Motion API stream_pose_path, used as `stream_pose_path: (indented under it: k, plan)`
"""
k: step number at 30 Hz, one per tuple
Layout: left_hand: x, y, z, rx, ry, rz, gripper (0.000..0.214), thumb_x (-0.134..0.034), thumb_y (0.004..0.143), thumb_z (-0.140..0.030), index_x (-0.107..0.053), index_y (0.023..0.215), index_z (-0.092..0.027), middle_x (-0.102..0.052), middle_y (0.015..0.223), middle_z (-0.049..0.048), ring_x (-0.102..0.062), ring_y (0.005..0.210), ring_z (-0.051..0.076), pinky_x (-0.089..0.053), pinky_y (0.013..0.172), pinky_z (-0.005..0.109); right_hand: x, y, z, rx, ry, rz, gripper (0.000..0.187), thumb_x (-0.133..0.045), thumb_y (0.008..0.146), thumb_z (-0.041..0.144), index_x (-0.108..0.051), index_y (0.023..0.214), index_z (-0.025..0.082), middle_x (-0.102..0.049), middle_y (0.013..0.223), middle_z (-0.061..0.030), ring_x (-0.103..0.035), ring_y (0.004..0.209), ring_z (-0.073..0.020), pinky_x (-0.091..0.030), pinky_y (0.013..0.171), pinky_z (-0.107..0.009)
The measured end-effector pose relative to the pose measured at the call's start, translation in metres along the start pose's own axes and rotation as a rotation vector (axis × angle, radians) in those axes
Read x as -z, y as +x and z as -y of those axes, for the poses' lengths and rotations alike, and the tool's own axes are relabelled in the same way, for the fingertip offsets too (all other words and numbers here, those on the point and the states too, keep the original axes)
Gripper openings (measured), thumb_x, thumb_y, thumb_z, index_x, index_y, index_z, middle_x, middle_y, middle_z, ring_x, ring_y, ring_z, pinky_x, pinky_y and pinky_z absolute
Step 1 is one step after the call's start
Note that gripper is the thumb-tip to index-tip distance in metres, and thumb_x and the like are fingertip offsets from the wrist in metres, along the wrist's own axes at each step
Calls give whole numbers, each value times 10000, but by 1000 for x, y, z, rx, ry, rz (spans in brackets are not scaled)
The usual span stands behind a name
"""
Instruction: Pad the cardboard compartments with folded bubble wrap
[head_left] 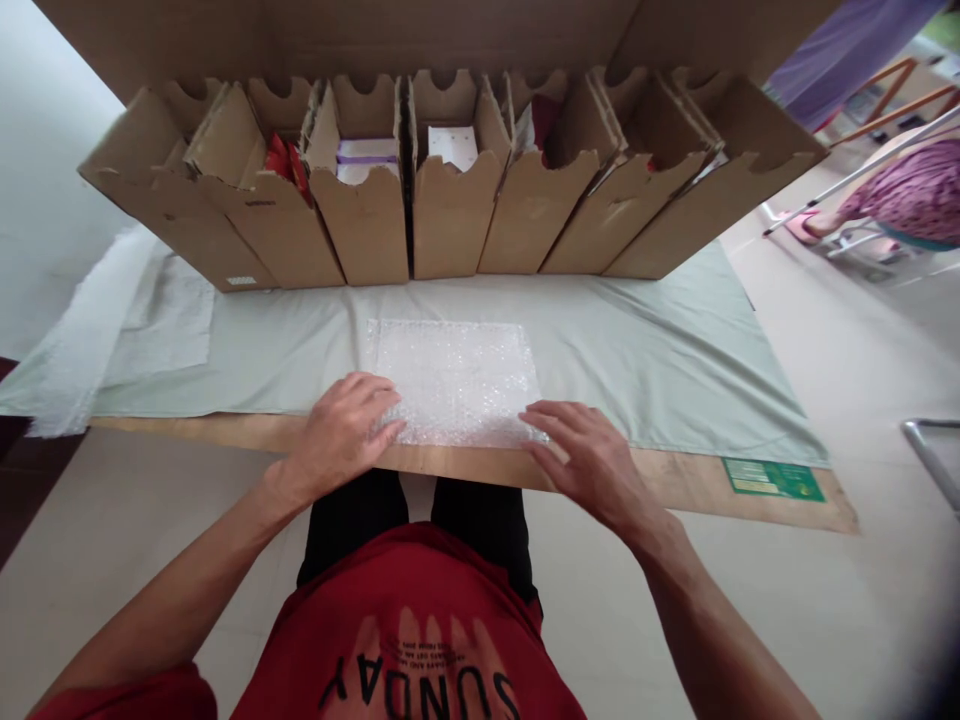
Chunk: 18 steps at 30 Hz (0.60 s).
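Clear bubble wrap (457,380) lies flat by the near edge of the worktop (690,480) — left hand (341,425) and right hand (589,450), fingers loosely parted, touch its sides. Squaring it seems the current step; moving on likely calls for a light, even pinch.

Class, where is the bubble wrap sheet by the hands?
In the head view, the bubble wrap sheet lies near the centre on the cloth, between the left hand and right hand, in front of the cardboard boxes.

From close above, the head camera faces forward-down across the table (675,480).
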<state>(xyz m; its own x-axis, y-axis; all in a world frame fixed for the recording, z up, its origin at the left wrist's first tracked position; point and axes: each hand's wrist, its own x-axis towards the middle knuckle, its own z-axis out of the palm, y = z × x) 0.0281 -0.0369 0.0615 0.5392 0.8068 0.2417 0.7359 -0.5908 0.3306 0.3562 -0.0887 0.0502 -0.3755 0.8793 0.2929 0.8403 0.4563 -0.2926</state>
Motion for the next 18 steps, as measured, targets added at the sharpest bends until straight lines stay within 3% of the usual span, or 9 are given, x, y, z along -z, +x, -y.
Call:
stream_pose_path:
  k: [2, 4, 11, 14, 18]
  plan:
    - [-6, -7, -7, -168, -45, 84, 176, -602, 947, -239, -700, 1087, -193, -693, 1284, 132, -574, 1291, 328, -464, 1066, 484, 2, -8, 9, 132, -51, 109, 268, -511, 1007, 216, -665, 1227, 215, -702, 1274, -119, -646, 1147, -294, -502, 904, -439]
    - [-13, -7, -10, -228, -38, 176, 206, -624, 934, -230, -687, 1126, -190, -677, 1314, 133, -556, 1311, 336, -455, 1072, 501, -2, -8, 16, 206, -117, 169, 291, -491, 998, 152, -649, 1241, 186, -674, 1323, -136, -620, 1186, -300, -487, 916, -437]
    - [-21, 11, -8, -204, 64, 275, 215, -632, 932, -286, -654, 1114, -174, -692, 1207, 124, -609, 1118, 290, -466, 965, 438, -26, 3, 18, 279, -308, 195, 301, -434, 940, 1, -671, 1064, 139, -702, 1093, -135, -603, 919, -255, -420, 820, -387]
    - [-18, 14, -14, -173, 114, 296, 221, -655, 906, -313, -657, 1082, -181, -688, 1176, 125, -600, 1088, 293, -459, 929, 425, -31, 8, 13, 264, -302, 167, 287, -429, 936, 0, -675, 943, 146, -705, 977, -114, -580, 844, -236, -384, 785, -371]
    - [-17, 17, -22, -141, 161, 315, 256, -670, 887, -342, -663, 1084, -180, -680, 1138, 123, -586, 1060, 296, -457, 897, 418, -30, 30, 1, 114, -142, 237, 265, -444, 949, 98, -663, 817, 167, -700, 834, -84, -575, 765, -210, -370, 781, -359]
